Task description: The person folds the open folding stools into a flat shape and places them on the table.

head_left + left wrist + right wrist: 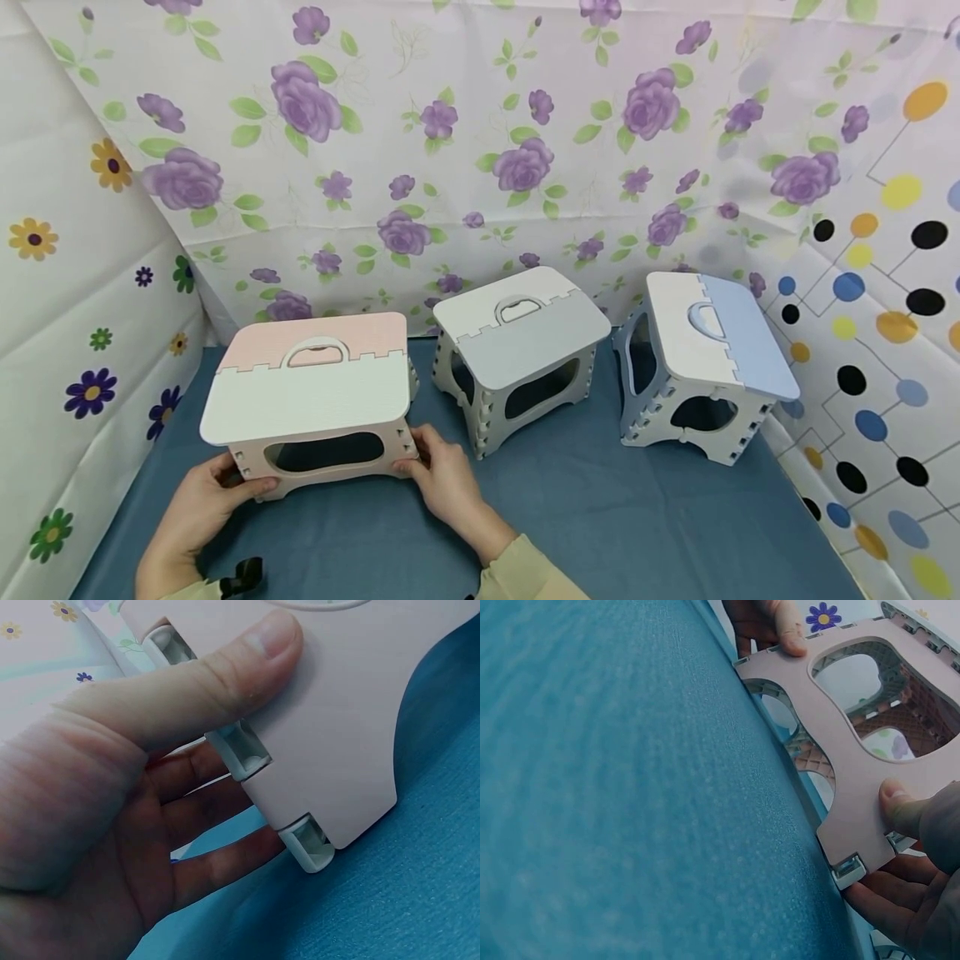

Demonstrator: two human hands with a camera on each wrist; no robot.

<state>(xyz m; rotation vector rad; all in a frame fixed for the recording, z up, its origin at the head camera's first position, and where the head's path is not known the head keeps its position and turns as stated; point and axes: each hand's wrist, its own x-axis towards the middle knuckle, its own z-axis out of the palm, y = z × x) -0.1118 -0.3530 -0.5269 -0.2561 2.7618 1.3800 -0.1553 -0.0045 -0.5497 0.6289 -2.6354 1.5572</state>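
A pink and white folding step stool [300, 404] stands unfolded at the left of the table, its top flat and its small handle lying across the seam. My left hand [198, 504] grips the stool's front left leg, thumb on the front panel [337, 712] and fingers behind the hinged edge. At the front right leg my right hand [446, 479] holds on the same way, its thumb [900, 806] pressing the pink panel. In the right wrist view the stool's lattice underside shows through the oval opening.
A grey and white folding stool [525, 333] stands in the middle, close to the pink one. Farther right is a blue and white stool [708, 358]. A blue cloth [600, 517] covers the table. Patterned curtains [465, 150] enclose the back and sides.
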